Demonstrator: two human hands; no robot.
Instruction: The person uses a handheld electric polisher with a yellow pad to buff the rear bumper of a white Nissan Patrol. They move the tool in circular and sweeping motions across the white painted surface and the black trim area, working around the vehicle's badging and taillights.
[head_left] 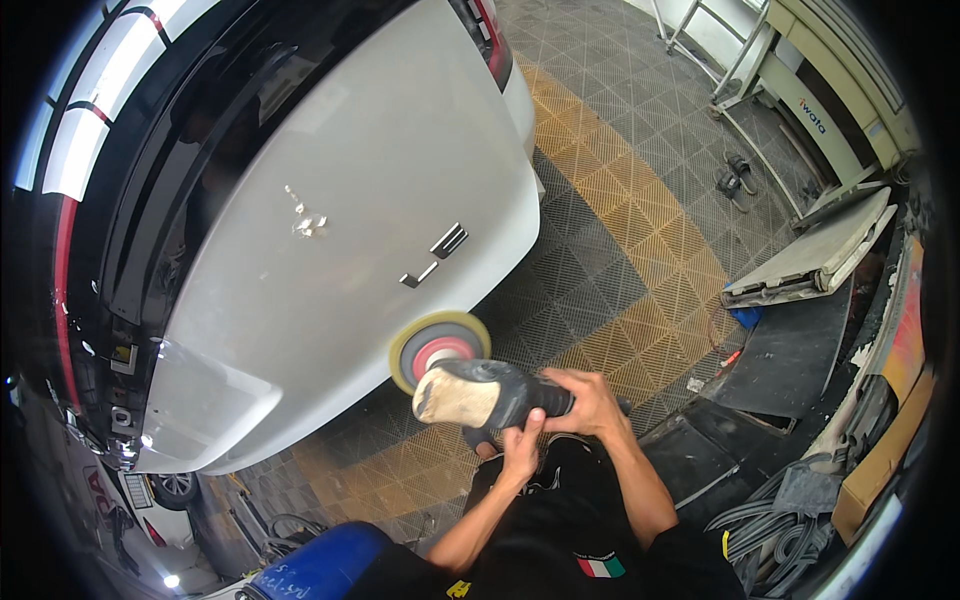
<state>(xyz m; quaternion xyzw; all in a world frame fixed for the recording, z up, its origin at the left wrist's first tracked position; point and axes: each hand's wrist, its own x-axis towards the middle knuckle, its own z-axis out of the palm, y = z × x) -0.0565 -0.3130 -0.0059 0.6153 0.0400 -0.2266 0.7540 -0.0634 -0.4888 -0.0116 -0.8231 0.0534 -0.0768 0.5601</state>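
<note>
A polisher (508, 392) with a black body and a worn beige cover on its head is held in front of me. Its round pad (399, 352), yellow-rimmed with grey and pink rings, is at the lower edge of the silver car tailgate (350, 130); whether it touches the paint is hard to tell. My right hand (592, 402) is closed around the rear handle. Just beside it, my left hand (521, 450) grips the underside of the body. A splash of whitish paste (309, 223) sits on the tailgate panel, near chrome letters (449, 239).
Patterned grey and tan floor tiles (680, 270) lie beyond the car. Leaning panels (815, 255), coiled grey hoses (775, 540) and a cardboard piece (880, 460) stand at the right. A blue drum (330, 560) is low at the left, with another car (165, 525) behind it.
</note>
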